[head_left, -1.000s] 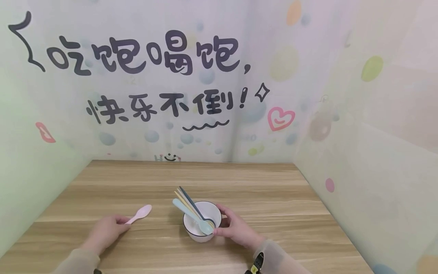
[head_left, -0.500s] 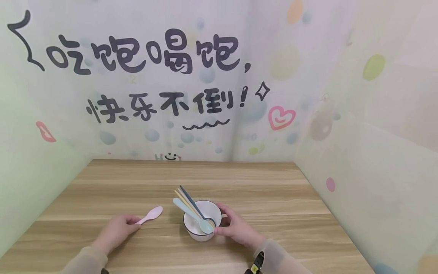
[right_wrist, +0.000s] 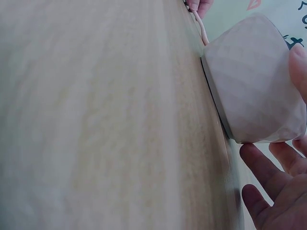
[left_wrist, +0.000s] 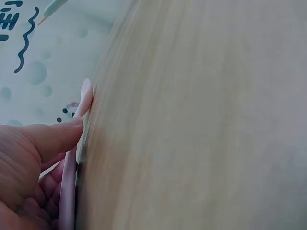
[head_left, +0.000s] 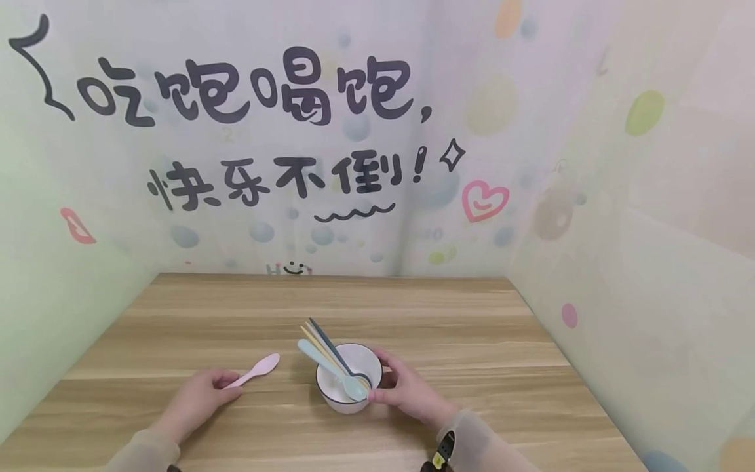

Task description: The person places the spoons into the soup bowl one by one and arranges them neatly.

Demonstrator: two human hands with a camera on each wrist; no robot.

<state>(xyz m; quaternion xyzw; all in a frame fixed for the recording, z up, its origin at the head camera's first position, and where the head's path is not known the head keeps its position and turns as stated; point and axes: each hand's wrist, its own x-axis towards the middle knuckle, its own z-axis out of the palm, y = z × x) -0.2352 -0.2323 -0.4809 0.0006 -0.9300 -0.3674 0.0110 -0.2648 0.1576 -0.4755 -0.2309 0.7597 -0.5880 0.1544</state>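
Note:
A pink spoon (head_left: pixel 261 368) lies at or just above the table left of the bowl, its head pointing away to the right. My left hand (head_left: pixel 197 401) pinches its handle between thumb and fingers; the left wrist view shows the thumb lying on the spoon (left_wrist: pixel 69 187). A white bowl with a dark rim (head_left: pixel 345 407) stands on the table in front of me. From the right side my right hand (head_left: pixel 413 393) holds it, thumb and fingers spread around its wall. Several spoons lean in the bowl, among them a light blue spoon (head_left: pixel 321 358) and a dark blue spoon (head_left: pixel 326 343).
The wooden table (head_left: pixel 460 328) runs back to a patterned wall (head_left: pixel 460 65) with large black lettering. Side walls stand close along its left and right edges. A dark band with a yellow part (head_left: pixel 442 452) sits on my right wrist.
My left hand has carried the pink spoon to the right, closer to the bowl, and over the last half second it has hardly moved. The right hand and bowl have stayed in place.

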